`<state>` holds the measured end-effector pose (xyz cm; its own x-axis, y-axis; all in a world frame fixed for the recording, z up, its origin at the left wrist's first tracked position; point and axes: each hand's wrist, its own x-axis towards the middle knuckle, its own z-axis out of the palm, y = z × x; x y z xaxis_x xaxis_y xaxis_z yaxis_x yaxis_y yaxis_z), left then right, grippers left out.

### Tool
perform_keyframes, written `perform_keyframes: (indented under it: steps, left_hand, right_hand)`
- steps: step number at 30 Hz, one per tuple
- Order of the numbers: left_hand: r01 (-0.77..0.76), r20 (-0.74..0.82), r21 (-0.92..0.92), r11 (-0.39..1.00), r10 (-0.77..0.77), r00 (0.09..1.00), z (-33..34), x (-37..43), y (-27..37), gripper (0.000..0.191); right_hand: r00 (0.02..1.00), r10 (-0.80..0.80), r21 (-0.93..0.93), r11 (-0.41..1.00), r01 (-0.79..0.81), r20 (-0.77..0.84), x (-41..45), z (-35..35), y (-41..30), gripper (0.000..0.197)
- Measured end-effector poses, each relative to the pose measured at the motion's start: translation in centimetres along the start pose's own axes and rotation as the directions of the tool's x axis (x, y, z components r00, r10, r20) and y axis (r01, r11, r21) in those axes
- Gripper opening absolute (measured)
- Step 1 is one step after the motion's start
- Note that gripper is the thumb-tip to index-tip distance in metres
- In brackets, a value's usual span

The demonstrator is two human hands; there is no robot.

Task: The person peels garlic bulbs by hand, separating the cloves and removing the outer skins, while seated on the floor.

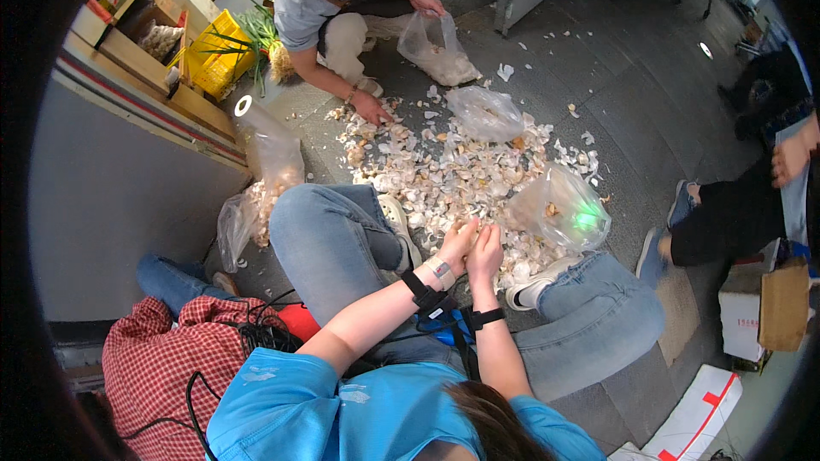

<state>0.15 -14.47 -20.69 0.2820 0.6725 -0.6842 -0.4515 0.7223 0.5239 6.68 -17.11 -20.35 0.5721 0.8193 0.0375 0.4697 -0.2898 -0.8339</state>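
Observation:
My left hand (456, 247) and my right hand (485, 252) meet between my knees, fingers curled around a small pale garlic piece (474, 235). Most of that piece is hidden by my fingers. Below them spreads a wide heap of garlic skins and cloves (442, 176) on the floor. Just right of my hands stands a clear plastic bag (557, 208) with some garlic or skins inside. Another clear plastic bag (487, 114) lies at the far side of the heap.
Across the heap, a crouching person's hand (371, 107) touches the skins; the other holds a plastic bag (442, 57). At left are a plastic bag roll (269, 134), bagged garlic (259, 214) and a yellow crate (221, 57). Someone's legs (724, 218) and cardboard boxes (785, 307) are at right.

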Motion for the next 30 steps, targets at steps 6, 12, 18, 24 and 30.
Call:
perform_keyframes:
  steps: [6, 12, 18, 24, 30]
  left_hand:
    - [-0.332, 0.096, 0.803, 0.494, 0.443, 0.891, -1.8, 1.4, -0.3, 0.035]
    - [-0.106, 0.077, 0.488, 0.866, 0.078, 0.994, 1.4, -1.0, 2.9, 0.045]
    - [-0.358, 0.031, 0.524, 0.773, 0.402, 0.915, -0.4, 1.2, 2.2, 0.042]
    - [-0.458, 0.172, 0.820, 0.345, 0.614, 0.770, -0.3, 0.9, 2.9, 0.034]
    - [-0.358, 0.069, 0.734, 0.577, 0.461, 0.885, 2.1, -1.4, 4.4, 0.030]
  right_hand:
    - [1.000, -0.013, -0.084, 0.996, 0.015, 0.028, 0.8, -0.1, -0.2, 0.024]
    - [0.990, 0.109, 0.378, 0.916, -0.133, 0.085, 2.2, -1.9, -0.3, 0.028]
    - [0.996, 0.031, 0.225, 0.973, -0.049, 0.084, 2.0, -2.2, -1.1, 0.020]
    - [0.993, -0.017, 0.055, 0.998, 0.010, 0.119, 1.6, -2.1, 0.1, 0.034]
    - [0.914, 0.172, 0.498, 0.794, -0.350, 0.368, 1.7, -2.6, -0.1, 0.027]
